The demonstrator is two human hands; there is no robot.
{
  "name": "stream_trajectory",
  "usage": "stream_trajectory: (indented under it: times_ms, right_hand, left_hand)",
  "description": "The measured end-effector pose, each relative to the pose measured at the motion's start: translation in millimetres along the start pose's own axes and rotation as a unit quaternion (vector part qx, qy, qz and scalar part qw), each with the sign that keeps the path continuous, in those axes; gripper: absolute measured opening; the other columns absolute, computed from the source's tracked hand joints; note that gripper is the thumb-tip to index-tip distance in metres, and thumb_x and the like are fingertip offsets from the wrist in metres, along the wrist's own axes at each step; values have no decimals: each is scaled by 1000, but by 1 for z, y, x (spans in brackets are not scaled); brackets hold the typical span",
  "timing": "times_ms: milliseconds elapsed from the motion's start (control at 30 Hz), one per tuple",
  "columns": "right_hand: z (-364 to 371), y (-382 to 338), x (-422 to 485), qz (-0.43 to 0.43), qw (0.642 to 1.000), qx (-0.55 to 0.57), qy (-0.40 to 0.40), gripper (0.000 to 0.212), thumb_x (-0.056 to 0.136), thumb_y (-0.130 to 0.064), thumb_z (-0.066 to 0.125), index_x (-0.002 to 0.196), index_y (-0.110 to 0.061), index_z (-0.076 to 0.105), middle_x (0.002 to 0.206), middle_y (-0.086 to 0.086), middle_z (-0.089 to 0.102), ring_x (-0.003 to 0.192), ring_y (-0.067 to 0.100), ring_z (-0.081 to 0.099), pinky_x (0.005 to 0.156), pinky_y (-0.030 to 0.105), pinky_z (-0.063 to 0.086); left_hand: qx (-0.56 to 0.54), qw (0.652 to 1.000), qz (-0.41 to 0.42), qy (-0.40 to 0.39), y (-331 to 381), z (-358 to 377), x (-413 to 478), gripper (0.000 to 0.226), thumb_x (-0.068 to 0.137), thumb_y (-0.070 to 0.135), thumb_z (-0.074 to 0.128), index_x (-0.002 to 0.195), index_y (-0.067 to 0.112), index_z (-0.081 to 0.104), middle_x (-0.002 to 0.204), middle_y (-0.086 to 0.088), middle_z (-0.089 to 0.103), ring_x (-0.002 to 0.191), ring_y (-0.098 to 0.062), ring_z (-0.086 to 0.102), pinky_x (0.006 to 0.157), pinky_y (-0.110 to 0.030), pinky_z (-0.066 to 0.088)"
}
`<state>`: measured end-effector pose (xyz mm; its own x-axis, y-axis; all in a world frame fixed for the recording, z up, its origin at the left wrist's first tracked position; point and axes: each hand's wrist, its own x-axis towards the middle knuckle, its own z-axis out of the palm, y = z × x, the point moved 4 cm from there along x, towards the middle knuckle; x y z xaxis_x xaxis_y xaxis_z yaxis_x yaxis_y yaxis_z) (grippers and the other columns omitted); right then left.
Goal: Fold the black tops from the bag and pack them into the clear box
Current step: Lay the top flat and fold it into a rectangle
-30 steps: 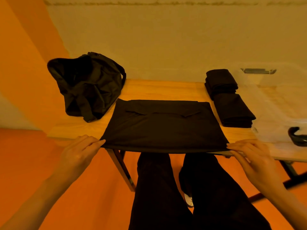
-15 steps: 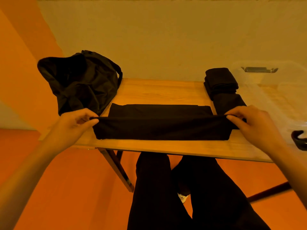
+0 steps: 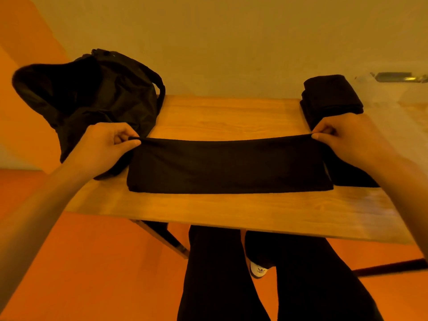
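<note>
Head view: my left hand (image 3: 104,144) and right hand (image 3: 347,140) pinch the black top's (image 3: 229,167) far corners between them on the tabletop (image 3: 227,212).

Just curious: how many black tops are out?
3: middle top, pinched by left hand and right hand; far-right top; another top behind the right hand. The bag may hide more.

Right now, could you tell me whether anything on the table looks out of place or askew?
Nothing stands out. The black top lies square on the table, left hand and right hand pinching its far corners; bag and folded tops sit neatly alongside.
</note>
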<state>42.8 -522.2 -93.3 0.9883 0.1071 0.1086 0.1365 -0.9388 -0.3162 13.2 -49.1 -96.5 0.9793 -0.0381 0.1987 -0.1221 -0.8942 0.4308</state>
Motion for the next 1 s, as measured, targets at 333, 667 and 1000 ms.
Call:
stream_trajectory:
  times_ms: [333,667,1000]
  right_hand:
    - [17,1,19,8,997,-77,-25,11,93,-18,70,98,-12,77,89,7,71,82,20,57,76,33,43]
    - [21,-31,7,-32,982,-182,38,27,94,-25,64,114,-10,73,101,15,67,96,37,55,83,51,46]
    - [134,-120,-16,-45,988,-126,-81,71,96,-66,-5,160,-36,0,169,8,-3,155,26,-7,125,49,-1]
  left_hand:
    - [47,998,-25,12,8,16,30,7,89,21,76,95,18,76,74,13,61,67,-1,56,70,-21,43]
    - [198,974,10,109,34,18,20,28,96,32,68,114,11,70,111,-9,65,90,-30,65,67,-40,51]
    - [235,964,-65,-105,77,130,-20,90,88,81,-5,163,31,1,170,-15,-3,156,-36,-6,126,-52,-2]
